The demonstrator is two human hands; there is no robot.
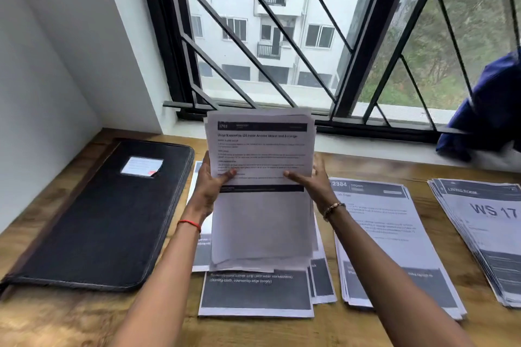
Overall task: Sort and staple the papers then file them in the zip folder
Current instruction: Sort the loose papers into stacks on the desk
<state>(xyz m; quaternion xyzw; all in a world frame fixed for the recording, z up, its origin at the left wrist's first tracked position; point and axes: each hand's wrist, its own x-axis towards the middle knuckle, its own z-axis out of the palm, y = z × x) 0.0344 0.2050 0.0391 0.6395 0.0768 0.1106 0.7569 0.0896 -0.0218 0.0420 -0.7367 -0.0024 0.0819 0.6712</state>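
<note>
**Fingers [228, 173] pinch sheaf at both side edges**

1. Grip. The left hand [210, 186] and right hand [315, 183] each hold the sheaf [259, 205] by one side edge. Each thumb lies across the printed face, with the other fingers behind the sheets. Both grips are narrow pinches on paper.

2. Orientation. The sheaf is tilted up, with its long axis running from the person toward the window [267, 36]. The black header band is at the far, upper end. The printed face is toward the camera. Sheet edges are staggered at top and bottom, not squared.

3. Position. The sheaf is over the middle of the table [84, 318], with its lower edge above the middle pile [255, 293]. Whether that edge touches the pile cannot be told.

4. Clearance.
   - Left: the black folder [104, 214] lies flat and closed, its long axis angled toward the window. A narrow strip of wood separates it from the middle pile. The wall [42, 65] stands just beyond it.
   - Right: the "2384" pile [389, 234] lies just beside the middle pile. The "WS 17" pile [485, 228] lies at the frame edge.
   - Near edge: bare wood shows in front of the folder and piles.
   - Far right: a blue cloth [487, 110] rests on the sill.

5. Arms. Both forearms reach forward from the near edge and converge on the sheaf. A red thread [189, 223] circles the left wrist and a bead bracelet [334, 207] the right.
</note>
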